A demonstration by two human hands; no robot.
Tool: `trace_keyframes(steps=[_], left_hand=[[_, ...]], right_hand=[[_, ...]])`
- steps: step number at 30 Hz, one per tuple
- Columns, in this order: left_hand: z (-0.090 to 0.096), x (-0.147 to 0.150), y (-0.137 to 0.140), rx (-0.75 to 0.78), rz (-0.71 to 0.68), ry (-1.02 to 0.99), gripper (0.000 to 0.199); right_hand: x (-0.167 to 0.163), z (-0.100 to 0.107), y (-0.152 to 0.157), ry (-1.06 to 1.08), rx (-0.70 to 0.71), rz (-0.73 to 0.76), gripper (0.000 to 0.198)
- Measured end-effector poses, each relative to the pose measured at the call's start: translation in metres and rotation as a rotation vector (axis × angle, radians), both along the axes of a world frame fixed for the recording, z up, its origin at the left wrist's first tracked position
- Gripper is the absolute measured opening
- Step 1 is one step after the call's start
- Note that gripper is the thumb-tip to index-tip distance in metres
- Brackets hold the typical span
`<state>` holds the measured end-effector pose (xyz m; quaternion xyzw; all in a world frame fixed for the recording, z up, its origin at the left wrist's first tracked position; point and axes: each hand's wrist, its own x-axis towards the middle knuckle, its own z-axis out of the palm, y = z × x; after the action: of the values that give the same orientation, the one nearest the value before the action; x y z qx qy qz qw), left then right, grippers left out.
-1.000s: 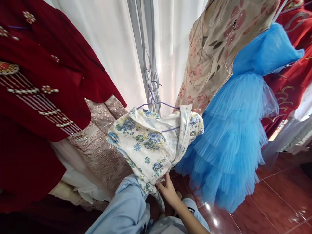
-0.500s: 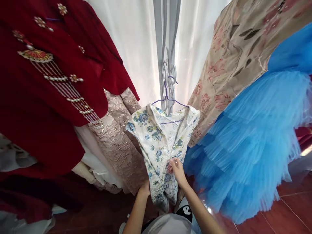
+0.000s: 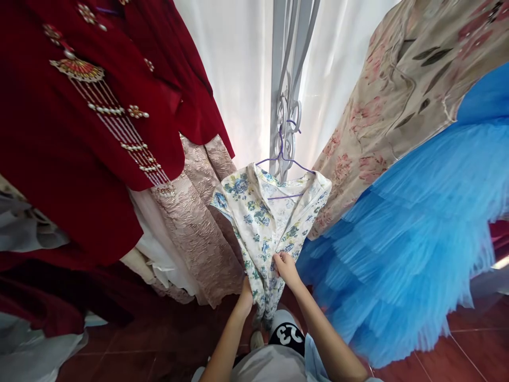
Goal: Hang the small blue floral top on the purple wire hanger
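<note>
A white V-neck dress with blue and green flowers (image 3: 251,212) hangs in front of me on a purple hanger (image 3: 281,156). My right hand (image 3: 285,266) pinches the front of the dress just below the neckline's point. At the garment's left edge is my left hand (image 3: 247,297), its fingers mostly hidden behind the cloth and closed on the side. Between the two hands the cloth is gathered and narrows toward the bottom.
Left hangs a dark red jacket (image 3: 107,212) with beaded trim, over a pink brocade skirt (image 3: 199,239). A beige floral dress (image 3: 366,122) and a tiered blue tulle dress (image 3: 405,239) hang right. Behind are a grey metal stand (image 3: 278,58) and white curtain (image 3: 238,69).
My right fingers have closed onto the front of the dress. My left hand has moved slightly up and inward, and the lower cloth is drawn narrower. The view has shifted a little.
</note>
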<state>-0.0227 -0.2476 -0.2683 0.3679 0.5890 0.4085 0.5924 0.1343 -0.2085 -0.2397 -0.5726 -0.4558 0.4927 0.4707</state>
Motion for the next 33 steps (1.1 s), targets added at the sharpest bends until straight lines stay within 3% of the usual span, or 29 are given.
trace_keyframes(steps=[3, 4, 5, 7, 8, 10, 12, 14, 17, 20, 25, 28, 30, 33], left_hand=[[-0.011, -0.021, 0.003, 0.309, 0.426, 0.292, 0.036], [-0.014, -0.023, 0.003, 0.458, 0.49, 0.387, 0.033], [-0.017, -0.021, 0.003, 0.617, 0.481, 0.464, 0.03], [-0.021, -0.007, 0.003, 0.859, 0.266, 0.513, 0.021], [-0.021, 0.003, 0.003, 0.911, 0.152, 0.501, 0.017], [-0.021, 0.023, 0.007, 0.92, 0.065, 0.475, 0.01], [-0.02, 0.034, 0.012, 0.895, 0.089, 0.465, 0.01], [-0.019, 0.035, 0.016, 0.895, 0.079, 0.463, 0.022], [-0.021, 0.025, 0.015, 0.873, 0.059, 0.444, 0.023], [-0.021, 0.02, 0.008, 0.811, 0.07, 0.473, 0.024], [-0.014, 0.037, 0.001, 0.798, 0.018, 0.464, 0.028], [-0.01, 0.053, -0.002, 0.802, -0.024, 0.413, 0.03], [-0.012, 0.061, -0.005, 0.789, -0.06, 0.403, 0.029], [-0.019, 0.064, -0.013, 0.742, -0.13, 0.393, 0.028]], right_hand=[[-0.002, 0.002, -0.009, 0.139, -0.085, 0.104, 0.04], [-0.003, 0.003, -0.013, 0.175, -0.112, 0.135, 0.04], [-0.005, 0.004, -0.017, 0.206, -0.137, 0.158, 0.04], [-0.009, 0.007, -0.025, 0.254, -0.167, 0.186, 0.04], [-0.011, 0.009, -0.028, 0.272, -0.171, 0.19, 0.04], [-0.014, 0.013, -0.033, 0.295, -0.169, 0.184, 0.039], [-0.015, 0.019, -0.034, 0.302, -0.159, 0.152, 0.038], [-0.017, 0.026, -0.032, 0.313, -0.143, 0.092, 0.036], [-0.019, 0.046, -0.019, 0.351, -0.1, -0.002, 0.033], [-0.017, 0.085, 0.007, 0.401, 0.009, -0.047, 0.03], [0.001, 0.182, 0.069, 0.455, 0.299, -0.122, 0.023], [0.009, 0.23, 0.097, 0.461, 0.382, -0.195, 0.015], [0.011, 0.249, 0.106, 0.451, 0.397, -0.241, 0.014], [0.011, 0.26, 0.109, 0.403, 0.424, -0.246, 0.017]])
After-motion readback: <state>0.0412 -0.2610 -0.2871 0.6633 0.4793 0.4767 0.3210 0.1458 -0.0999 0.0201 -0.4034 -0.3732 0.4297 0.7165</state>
